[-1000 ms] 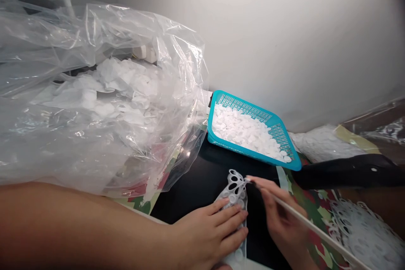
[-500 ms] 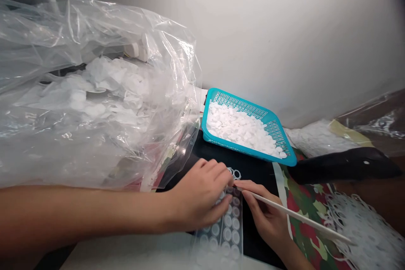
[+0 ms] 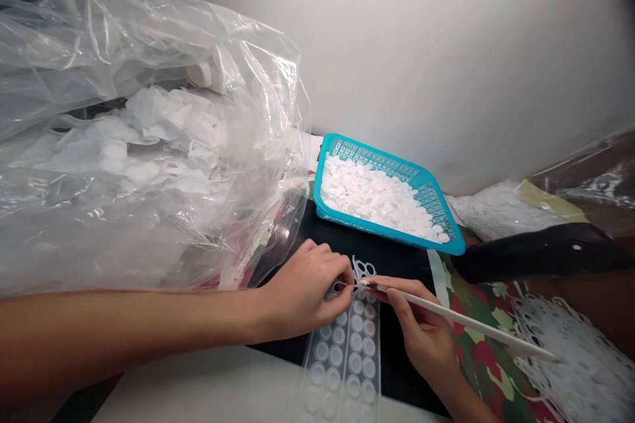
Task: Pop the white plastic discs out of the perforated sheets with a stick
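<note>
My left hand (image 3: 317, 285) is closed in a pinch on a thin white strip (image 3: 341, 287) with round holes, lifted at the far end of a translucent sheet. In my right hand (image 3: 421, 324) is a long white stick-like tool (image 3: 461, 320) with a narrow dark tip, which points left and meets the strip near my left fingertips. Under both hands lies the sheet of round white discs (image 3: 355, 363), set in rows. A few loose white rings (image 3: 366, 269) show just beyond my fingers. What exactly sits at the tool's tip is too small to make out.
A blue basket (image 3: 391, 238) of small white discs stands behind the hands on a black mat (image 3: 337, 228). Clear plastic bags (image 3: 248, 165) with white pieces fill the left. At the right are a black object (image 3: 550, 253) and a tangled heap of white ring strips (image 3: 575, 357).
My left hand has shifted slightly up and left, away from the tool's tip, and a strip now stretches between them. More of the disc sheet shows. The view has moved slightly.
</note>
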Demonstrator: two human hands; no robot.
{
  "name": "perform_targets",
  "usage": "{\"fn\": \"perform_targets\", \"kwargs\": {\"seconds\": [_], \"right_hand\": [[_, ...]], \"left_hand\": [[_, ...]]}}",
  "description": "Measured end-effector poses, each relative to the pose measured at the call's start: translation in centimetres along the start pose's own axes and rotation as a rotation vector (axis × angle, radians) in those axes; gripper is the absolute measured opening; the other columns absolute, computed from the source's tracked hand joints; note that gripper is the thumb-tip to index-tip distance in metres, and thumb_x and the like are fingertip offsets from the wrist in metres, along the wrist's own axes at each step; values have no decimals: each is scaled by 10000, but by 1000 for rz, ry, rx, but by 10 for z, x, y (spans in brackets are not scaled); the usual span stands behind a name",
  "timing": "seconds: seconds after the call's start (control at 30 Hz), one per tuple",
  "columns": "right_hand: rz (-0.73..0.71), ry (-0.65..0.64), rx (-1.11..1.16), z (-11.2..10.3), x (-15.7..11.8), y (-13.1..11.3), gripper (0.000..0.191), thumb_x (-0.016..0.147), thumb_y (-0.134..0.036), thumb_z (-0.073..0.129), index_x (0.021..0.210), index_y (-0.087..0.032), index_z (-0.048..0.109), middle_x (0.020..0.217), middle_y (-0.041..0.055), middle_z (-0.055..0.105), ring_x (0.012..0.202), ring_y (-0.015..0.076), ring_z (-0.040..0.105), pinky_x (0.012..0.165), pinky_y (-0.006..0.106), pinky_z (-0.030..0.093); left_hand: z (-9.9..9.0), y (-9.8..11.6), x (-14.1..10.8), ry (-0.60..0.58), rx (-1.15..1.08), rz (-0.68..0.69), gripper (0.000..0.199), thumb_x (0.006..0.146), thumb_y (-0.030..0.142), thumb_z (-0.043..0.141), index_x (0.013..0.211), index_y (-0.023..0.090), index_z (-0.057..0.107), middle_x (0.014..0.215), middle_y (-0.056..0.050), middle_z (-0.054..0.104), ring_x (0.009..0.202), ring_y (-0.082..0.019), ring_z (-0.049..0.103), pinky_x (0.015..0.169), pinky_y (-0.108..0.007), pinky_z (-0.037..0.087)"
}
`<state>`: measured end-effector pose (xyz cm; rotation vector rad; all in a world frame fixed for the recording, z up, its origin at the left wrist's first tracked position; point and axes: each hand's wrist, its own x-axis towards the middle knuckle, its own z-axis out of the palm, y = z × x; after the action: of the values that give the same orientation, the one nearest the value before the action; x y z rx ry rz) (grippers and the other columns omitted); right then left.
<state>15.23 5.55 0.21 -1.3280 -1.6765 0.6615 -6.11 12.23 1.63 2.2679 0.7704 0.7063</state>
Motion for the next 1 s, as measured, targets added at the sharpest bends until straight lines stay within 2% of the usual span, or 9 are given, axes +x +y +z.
{"fn": "perform_targets", "kwargs": {"seconds": [0.2, 0.37, 0.57, 0.7, 0.83, 1.0], "right_hand": [[97, 73, 169, 5, 0, -5, 188, 956, -237, 537, 999, -259, 719, 976, 46, 724, 898, 186, 720, 790, 293, 637], [110, 100, 222, 6, 1, -8, 186, 957, -242, 536, 987, -271, 717, 957, 34, 723, 888, 173, 721, 796, 290, 637], [-6, -62, 94, 1, 4, -6, 211, 952, -193, 536, 1046, -283, 703, 1010, 37, 733, 968, 184, 698, 844, 282, 603], [-95, -122, 73, -1, 4, -5, 256, 951, -159, 525, 1104, -299, 676, 1078, 28, 726, 1037, 187, 675, 906, 300, 568], [-37, -177, 125, -1, 0, -2, 248, 954, -166, 525, 1107, -297, 670, 1127, 34, 710, 1021, 191, 685, 869, 306, 590], [76, -95, 218, 0, 1, -2, 214, 965, -222, 525, 1071, -301, 693, 1065, 29, 719, 969, 178, 706, 818, 266, 612]], "left_hand": [[0, 0, 1, -12, -11, -8, 77, 832, 123, 530, 775, 173, 519, 760, 34, 610, 734, -135, 519, 735, -294, 312], [0, 0, 1, -35, -12, -12, 96, 830, 111, 523, 760, 173, 504, 751, 32, 613, 727, -138, 515, 730, -299, 308], [2, -3, 0, -35, -15, -28, 78, 871, 131, 512, 814, 178, 538, 812, 19, 623, 790, -154, 536, 742, -309, 308], [3, -5, -2, -27, -26, -27, 49, 875, 221, 587, 893, 187, 556, 914, 9, 631, 883, -172, 548, 773, -314, 313], [3, -5, -1, -25, -33, -33, 23, 888, 202, 578, 873, 190, 565, 890, 17, 641, 880, -170, 557, 778, -316, 313], [3, -8, 0, -30, -42, -39, 48, 904, 180, 563, 857, 190, 571, 868, 26, 649, 863, -164, 565, 776, -314, 315]]}}
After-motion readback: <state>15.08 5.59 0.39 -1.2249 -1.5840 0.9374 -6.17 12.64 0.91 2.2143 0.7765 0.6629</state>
